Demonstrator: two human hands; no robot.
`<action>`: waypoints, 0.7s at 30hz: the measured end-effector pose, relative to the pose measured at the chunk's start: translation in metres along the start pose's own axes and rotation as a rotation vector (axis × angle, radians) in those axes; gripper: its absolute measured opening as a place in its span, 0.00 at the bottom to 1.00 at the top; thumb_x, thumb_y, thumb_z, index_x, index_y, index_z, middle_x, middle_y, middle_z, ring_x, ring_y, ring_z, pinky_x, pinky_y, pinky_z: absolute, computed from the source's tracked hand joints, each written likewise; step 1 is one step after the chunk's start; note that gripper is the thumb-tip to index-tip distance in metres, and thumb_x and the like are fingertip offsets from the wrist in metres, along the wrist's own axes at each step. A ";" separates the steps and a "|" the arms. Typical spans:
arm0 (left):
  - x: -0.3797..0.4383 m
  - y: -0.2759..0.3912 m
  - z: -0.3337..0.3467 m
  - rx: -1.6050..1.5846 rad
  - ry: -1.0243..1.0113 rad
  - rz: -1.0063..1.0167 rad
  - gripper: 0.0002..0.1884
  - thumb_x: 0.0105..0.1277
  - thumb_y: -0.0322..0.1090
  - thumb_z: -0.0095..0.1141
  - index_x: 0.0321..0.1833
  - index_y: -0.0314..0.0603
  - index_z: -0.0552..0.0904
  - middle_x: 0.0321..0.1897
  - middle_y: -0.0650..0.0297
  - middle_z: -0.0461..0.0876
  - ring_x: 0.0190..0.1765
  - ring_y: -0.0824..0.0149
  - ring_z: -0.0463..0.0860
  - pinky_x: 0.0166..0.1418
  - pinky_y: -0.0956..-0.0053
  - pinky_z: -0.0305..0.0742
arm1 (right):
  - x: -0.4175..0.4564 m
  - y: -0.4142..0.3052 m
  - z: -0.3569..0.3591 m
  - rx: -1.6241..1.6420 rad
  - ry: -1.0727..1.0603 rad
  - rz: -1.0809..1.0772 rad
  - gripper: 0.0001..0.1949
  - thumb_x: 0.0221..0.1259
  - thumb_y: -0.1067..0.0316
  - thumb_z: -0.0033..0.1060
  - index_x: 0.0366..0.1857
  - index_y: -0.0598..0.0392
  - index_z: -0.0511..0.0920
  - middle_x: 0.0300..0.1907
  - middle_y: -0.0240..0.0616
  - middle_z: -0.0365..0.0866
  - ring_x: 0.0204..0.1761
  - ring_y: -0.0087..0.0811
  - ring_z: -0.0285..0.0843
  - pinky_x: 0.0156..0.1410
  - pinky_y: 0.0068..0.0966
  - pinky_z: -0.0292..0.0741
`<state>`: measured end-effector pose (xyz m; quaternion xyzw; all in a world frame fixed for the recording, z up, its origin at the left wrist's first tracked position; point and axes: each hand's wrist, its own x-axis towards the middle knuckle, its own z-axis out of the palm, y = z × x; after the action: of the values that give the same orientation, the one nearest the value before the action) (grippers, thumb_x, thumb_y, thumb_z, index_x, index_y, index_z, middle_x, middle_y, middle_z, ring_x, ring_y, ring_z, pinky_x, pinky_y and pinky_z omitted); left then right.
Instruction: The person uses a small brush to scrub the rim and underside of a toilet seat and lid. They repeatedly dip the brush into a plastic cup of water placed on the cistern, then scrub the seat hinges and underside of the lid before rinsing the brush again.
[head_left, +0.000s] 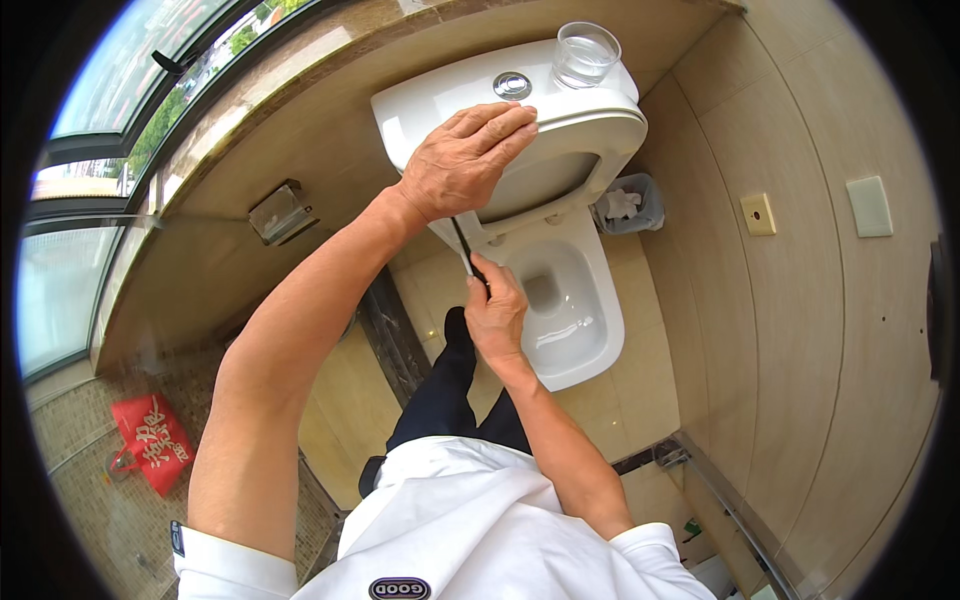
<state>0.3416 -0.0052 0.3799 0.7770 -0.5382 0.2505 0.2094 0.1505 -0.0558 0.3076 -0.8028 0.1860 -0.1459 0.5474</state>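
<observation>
A white toilet stands before me, its seat and lid (622, 142) raised against the cistern (420, 97). My left hand (469, 161) lies flat, fingers extended, over the left part of the raised lid, close below the chrome flush button (512, 85). My right hand (496, 307) is closed around a slim dark-and-light tool (463, 244), whose upper end reaches up beneath my left wrist at the left side of the seat; its tip is hidden. Below and right is the toilet bowl (566, 322). On the cistern's right end sits a clear glass (586, 54) with clear liquid in it.
A small waste bin (651, 202) with white paper stands right of the toilet. A metal paper holder (281, 212) is on the wall to the left. The windows (97, 112) are at upper left, a red bag (154, 444) at lower left. A glass panel's metal rail (739, 525) runs lower right.
</observation>
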 end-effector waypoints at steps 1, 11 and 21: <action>0.000 0.000 0.000 0.002 0.007 -0.002 0.27 0.51 0.19 0.57 0.59 0.39 0.79 0.62 0.62 0.78 0.62 0.59 0.78 0.64 0.64 0.77 | 0.004 0.002 -0.004 -0.016 -0.009 -0.007 0.15 0.57 0.79 0.60 0.49 0.57 0.82 0.38 0.48 0.82 0.38 0.48 0.81 0.46 0.36 0.78; 0.005 0.004 -0.006 0.058 0.032 0.005 0.22 0.54 0.27 0.59 0.54 0.35 0.81 0.60 0.59 0.79 0.62 0.59 0.79 0.66 0.65 0.76 | 0.011 0.003 -0.012 -0.025 -0.054 -0.098 0.15 0.58 0.79 0.58 0.50 0.58 0.82 0.38 0.51 0.82 0.40 0.52 0.81 0.47 0.39 0.78; 0.002 0.003 -0.007 0.060 0.042 0.006 0.20 0.55 0.28 0.59 0.54 0.35 0.81 0.60 0.57 0.78 0.62 0.58 0.78 0.68 0.65 0.75 | 0.009 0.001 -0.008 -0.029 -0.176 0.038 0.16 0.58 0.79 0.59 0.52 0.59 0.81 0.40 0.49 0.83 0.41 0.46 0.82 0.48 0.35 0.78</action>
<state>0.3384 -0.0037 0.3863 0.7760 -0.5282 0.2831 0.1967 0.1551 -0.0671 0.3099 -0.8168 0.1544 -0.0616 0.5524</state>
